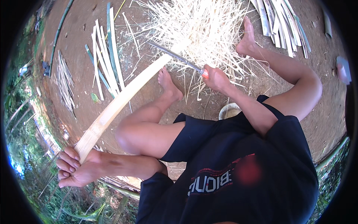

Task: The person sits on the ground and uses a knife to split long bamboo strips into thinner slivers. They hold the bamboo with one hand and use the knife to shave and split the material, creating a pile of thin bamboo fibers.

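My left hand (80,168), out at the lower left, is closed around the near end of a long, pale bamboo strip (118,103). The strip slants up and away to the right, over my left shin. In my right hand (217,79) is a knife (177,57) with an orange handle and a long narrow blade. That blade lies across the strip near its far end, pointing to the upper left. Whether it cuts into the strip I cannot tell. Beneath them, a heap of thin pale shavings (209,31) spreads between my bare feet.
Split bamboo strips (106,56) lie on the earth floor at the left, with a bundle of thin slivers (65,84) further out. More strips (279,24) rest at the upper right. A pale bowl (222,112) stands near my right thigh. Green plants line the left edge.
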`<state>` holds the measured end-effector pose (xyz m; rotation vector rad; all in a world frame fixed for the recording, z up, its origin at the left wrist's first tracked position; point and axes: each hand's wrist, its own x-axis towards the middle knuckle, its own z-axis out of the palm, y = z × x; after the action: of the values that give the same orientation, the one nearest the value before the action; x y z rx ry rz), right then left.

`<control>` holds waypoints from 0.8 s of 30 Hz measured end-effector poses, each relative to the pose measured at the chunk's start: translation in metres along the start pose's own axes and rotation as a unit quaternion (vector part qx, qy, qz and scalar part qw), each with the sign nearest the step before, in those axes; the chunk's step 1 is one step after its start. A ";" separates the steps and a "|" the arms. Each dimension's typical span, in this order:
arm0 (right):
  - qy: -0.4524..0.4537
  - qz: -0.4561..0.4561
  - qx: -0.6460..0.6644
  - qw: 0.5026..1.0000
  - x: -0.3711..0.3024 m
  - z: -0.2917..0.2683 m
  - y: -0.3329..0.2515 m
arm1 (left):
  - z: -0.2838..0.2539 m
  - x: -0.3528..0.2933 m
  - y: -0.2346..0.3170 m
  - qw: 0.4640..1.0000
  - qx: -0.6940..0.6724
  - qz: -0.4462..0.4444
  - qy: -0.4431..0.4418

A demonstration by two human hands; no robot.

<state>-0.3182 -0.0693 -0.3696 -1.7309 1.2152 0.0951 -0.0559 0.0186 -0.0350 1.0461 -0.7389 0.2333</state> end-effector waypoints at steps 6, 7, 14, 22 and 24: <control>0.000 -0.049 -0.002 0.999 -0.018 0.002 -0.013 | -0.011 0.006 -0.005 1.000 0.012 -0.015 0.007; 0.005 -0.030 -0.004 1.000 -0.010 0.006 -0.004 | -0.006 0.004 -0.007 0.999 0.034 0.013 0.010; -0.018 0.007 -0.030 0.999 0.022 -0.004 0.007 | -0.019 0.013 -0.010 1.000 -0.020 -0.015 0.010; -0.019 0.050 -0.073 0.996 0.050 -0.002 0.036 | -0.032 0.021 -0.016 1.000 -0.020 -0.021 -0.001; -0.043 0.039 -0.066 0.996 0.030 -0.009 0.018 | -0.043 0.022 -0.011 0.996 -0.070 -0.053 -0.024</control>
<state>-0.3208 -0.0968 -0.3926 -1.7741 1.2358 0.2981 -0.0152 0.0460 -0.0403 0.9579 -0.7289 0.0641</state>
